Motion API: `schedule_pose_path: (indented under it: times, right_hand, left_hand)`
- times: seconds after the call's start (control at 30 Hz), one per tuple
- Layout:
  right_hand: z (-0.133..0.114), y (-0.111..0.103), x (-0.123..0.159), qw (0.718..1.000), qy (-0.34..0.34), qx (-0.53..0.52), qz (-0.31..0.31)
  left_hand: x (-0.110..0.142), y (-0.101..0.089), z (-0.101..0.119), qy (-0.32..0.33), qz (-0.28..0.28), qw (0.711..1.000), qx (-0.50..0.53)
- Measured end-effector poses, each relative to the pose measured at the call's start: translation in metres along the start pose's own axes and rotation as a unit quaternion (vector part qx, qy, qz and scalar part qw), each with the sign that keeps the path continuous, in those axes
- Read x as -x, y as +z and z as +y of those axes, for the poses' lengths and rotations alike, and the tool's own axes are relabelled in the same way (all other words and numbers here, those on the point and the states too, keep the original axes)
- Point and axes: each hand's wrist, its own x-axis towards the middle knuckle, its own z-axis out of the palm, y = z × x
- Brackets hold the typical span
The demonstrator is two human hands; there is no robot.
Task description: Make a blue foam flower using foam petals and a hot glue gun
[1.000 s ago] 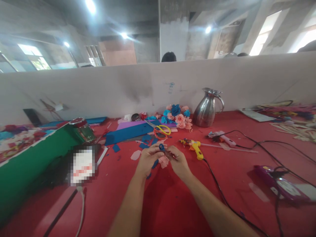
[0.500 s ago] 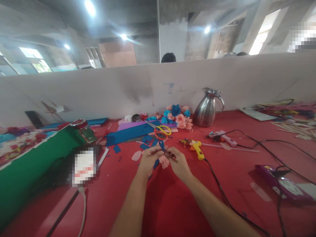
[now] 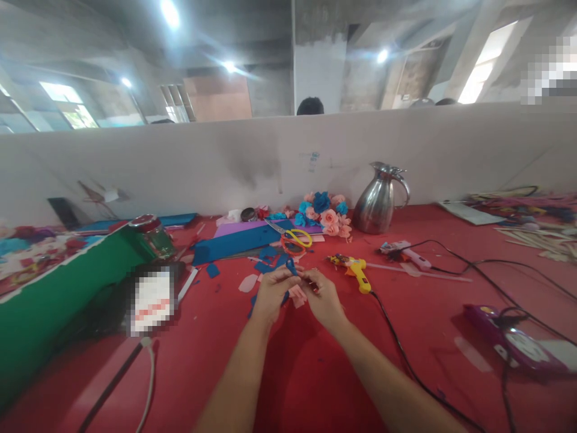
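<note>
A small curl of blue crepe paper (image 3: 291, 266) stands up from between the fingertips of my left hand (image 3: 271, 297), which is closed in a pinch on it. My right hand (image 3: 325, 300) meets it at the curl's lower end, its fingers bent and pressed together; what they grip is hidden. Below the hands lie pink paper petals (image 3: 297, 296) and blue paper scraps. Beyond them rest scissors (image 3: 300, 237) with yellow handles, partly on a blue paper strip (image 3: 238, 242). A yellow glue gun (image 3: 359, 273) lies to the right of my right hand.
A bunch of pink and blue paper flowers (image 3: 329, 213) and a steel jug (image 3: 375, 201) stand by the white partition (image 3: 189, 162). Right are a pink glue gun (image 3: 417, 257), cords and a purple power strip (image 3: 518, 343). Left are a lidded jar (image 3: 153, 237) and a green-sided box (image 3: 76, 300).
The blue curl has tipped and shifted slightly left between my fingers, its rolled end turning away from view. My right fingers have moved a little at its base. Both hands stay close together.
</note>
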Motion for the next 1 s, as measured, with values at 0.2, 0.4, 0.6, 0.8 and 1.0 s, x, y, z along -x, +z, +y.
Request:
schedule_pose_path:
  times: [0.2, 0.4, 0.6, 0.8, 1.0]
  right_hand:
    - [0.0, 0.0, 0.0, 1.0, -0.008, 0.009, 0.014]
    - [0.002, -0.001, -0.001, 0.999, -0.028, -0.017, 0.003]
    - [0.0, -0.001, 0.0, 0.999, -0.032, -0.027, 0.014]
    - [0.001, -0.007, -0.003, 0.996, 0.048, -0.007, 0.071]
    - [0.006, -0.013, -0.007, 0.988, 0.106, -0.05, 0.098]
  left_hand:
    - [0.0, 0.001, 0.0, -0.014, -0.017, 0.999, 0.033]
    - [-0.001, -0.002, 0.0, -0.003, -0.03, 0.999, 0.017]
    - [-0.001, -0.001, -0.004, 0.022, -0.038, 0.999, 0.005]
    - [-0.007, -0.011, 0.007, 0.043, 0.078, 0.984, 0.157]
    - [-0.011, -0.025, 0.024, 0.077, 0.127, 0.968, 0.204]
